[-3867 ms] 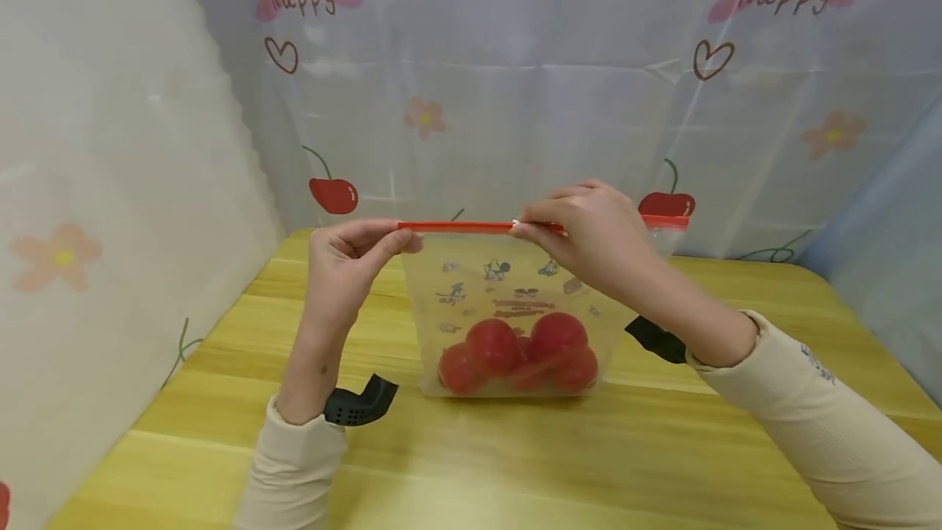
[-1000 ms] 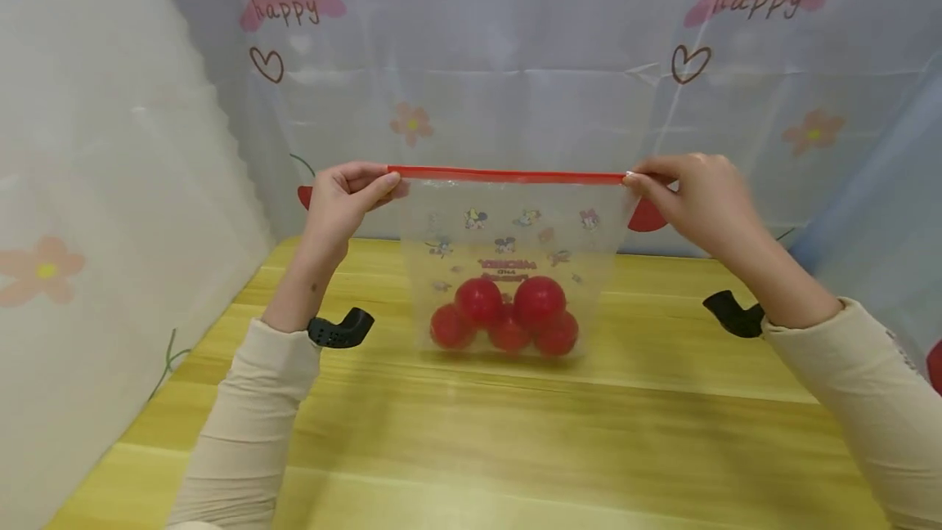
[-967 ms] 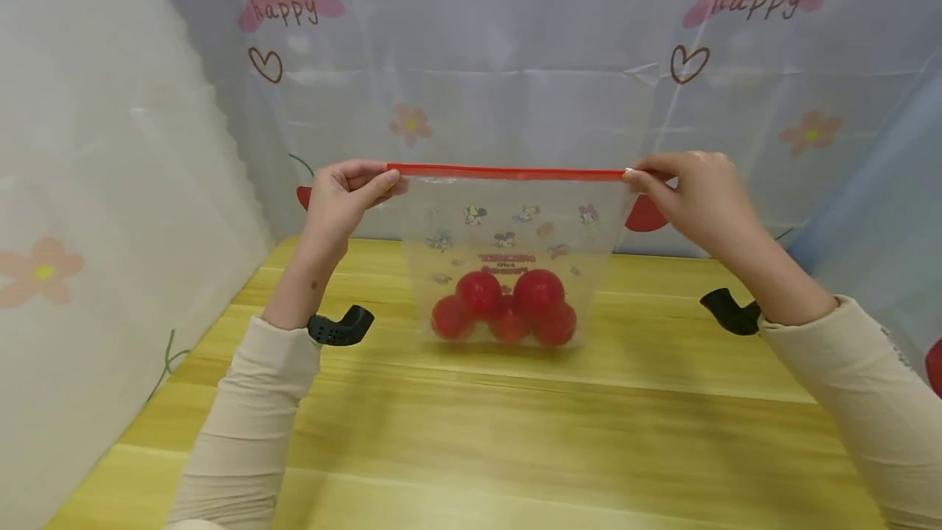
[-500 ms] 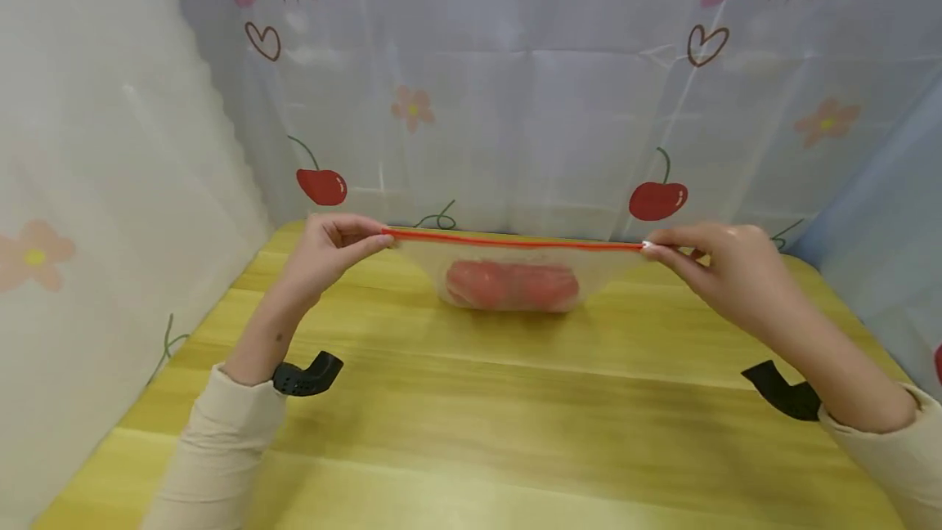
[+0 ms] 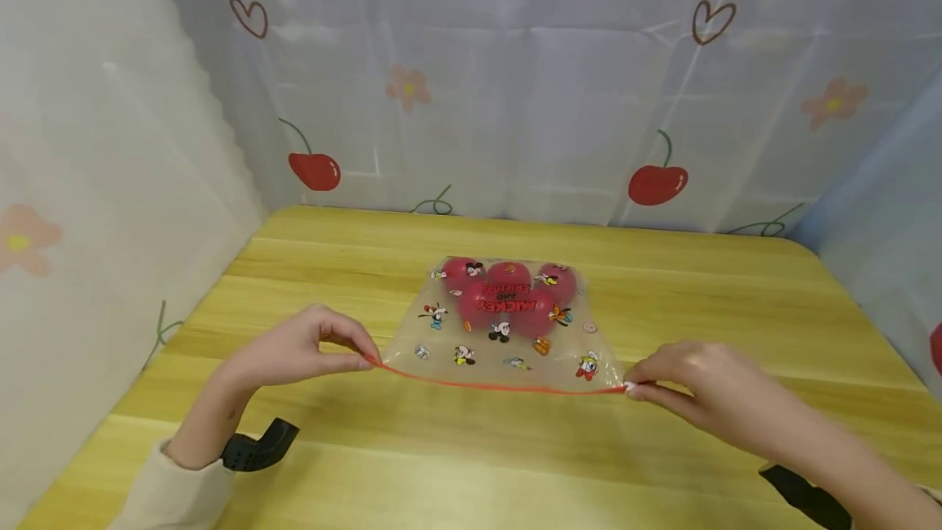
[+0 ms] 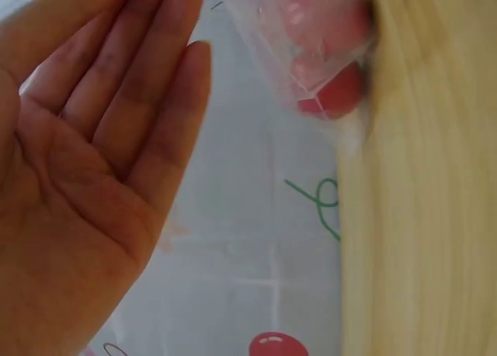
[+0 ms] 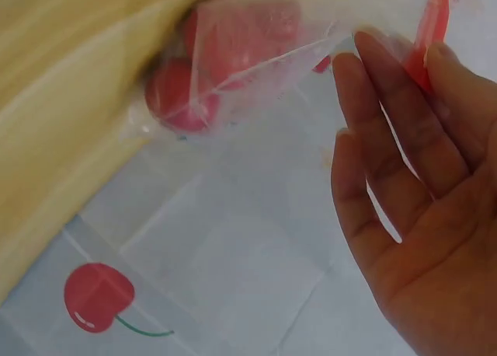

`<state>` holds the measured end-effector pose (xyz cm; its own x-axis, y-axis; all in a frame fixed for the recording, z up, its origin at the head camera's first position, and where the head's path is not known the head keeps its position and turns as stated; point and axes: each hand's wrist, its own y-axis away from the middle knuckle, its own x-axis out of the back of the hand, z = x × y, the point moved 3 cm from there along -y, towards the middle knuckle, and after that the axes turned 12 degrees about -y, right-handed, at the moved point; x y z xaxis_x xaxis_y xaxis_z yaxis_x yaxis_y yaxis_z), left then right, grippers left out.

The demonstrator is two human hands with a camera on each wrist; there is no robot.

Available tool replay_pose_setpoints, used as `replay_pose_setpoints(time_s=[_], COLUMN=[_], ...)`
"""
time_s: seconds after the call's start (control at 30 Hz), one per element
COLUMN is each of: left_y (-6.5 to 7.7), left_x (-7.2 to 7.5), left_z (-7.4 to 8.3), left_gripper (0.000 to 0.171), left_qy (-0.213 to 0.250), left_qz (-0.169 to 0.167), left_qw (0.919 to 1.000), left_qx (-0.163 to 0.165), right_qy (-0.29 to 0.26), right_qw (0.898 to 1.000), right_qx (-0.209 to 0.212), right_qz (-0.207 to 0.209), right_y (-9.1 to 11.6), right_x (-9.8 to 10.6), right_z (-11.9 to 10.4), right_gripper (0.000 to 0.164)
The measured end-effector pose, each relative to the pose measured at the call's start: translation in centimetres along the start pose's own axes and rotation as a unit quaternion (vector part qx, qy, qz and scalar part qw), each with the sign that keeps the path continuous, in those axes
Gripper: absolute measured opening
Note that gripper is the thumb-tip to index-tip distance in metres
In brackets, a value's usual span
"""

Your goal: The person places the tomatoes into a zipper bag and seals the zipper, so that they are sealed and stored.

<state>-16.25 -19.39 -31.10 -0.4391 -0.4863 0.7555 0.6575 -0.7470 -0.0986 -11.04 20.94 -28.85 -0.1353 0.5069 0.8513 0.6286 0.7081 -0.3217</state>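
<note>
A clear zip bag [image 5: 441, 346] with cartoon prints lies tilted toward me on the wooden table, its far end down. Several red balls [image 5: 478, 301] sit inside it toward that far end. Its red zip strip [image 5: 500, 388] runs along the near edge. My left hand [image 5: 312, 348] pinches the strip's left end between thumb and forefinger. At the other end, my right hand [image 5: 699, 387] pinches the corner by the small white slider [image 5: 629, 388]. In the right wrist view the red strip [image 7: 432, 29] passes between thumb and fingers. The left wrist view shows the palm [image 6: 78, 216], fingertips cut off.
The yellow wooden table [image 5: 441, 464] spreads around the bag. Behind it hangs a pale curtain [image 5: 515, 121] printed with cherries and hearts, and another curtain [image 5: 110, 170] closes the left side. A black wrist mount [image 5: 257, 448] sits on the left wrist.
Earlier the right hand drew the slider along to the right end. The bag hung upright from both hands; since then they have lowered its top edge toward me, laying the bag down.
</note>
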Motion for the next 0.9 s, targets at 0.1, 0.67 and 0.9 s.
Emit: replay_pose_setpoints(time_s=[0.1,0.67,0.9], left_y=[0.4,0.8,1.1], left_x=[-1.2,-5.1,-3.6], left_z=[0.1,0.4,0.5], left_gripper=[0.009,0.009,0.021], left_qy=[-0.002,-0.001,-0.068], left_qz=[-0.048,-0.165,-0.100], left_qw=[0.9988,0.9858,0.9913], left_qx=[-0.009,0.030,0.051], right_qy=[-0.029,-0.085,-0.277], right_qw=[0.998,0.984,0.957], right_qx=[0.029,0.038,0.063], right_qz=[-0.037,-0.153,-0.053], right_y=[0.7,2.2,0.1], right_x=[-1.7,-7.1,-3.8], right_z=[-0.2,-0.7,-2.7], right_gripper=[0.005,0.011,0.017])
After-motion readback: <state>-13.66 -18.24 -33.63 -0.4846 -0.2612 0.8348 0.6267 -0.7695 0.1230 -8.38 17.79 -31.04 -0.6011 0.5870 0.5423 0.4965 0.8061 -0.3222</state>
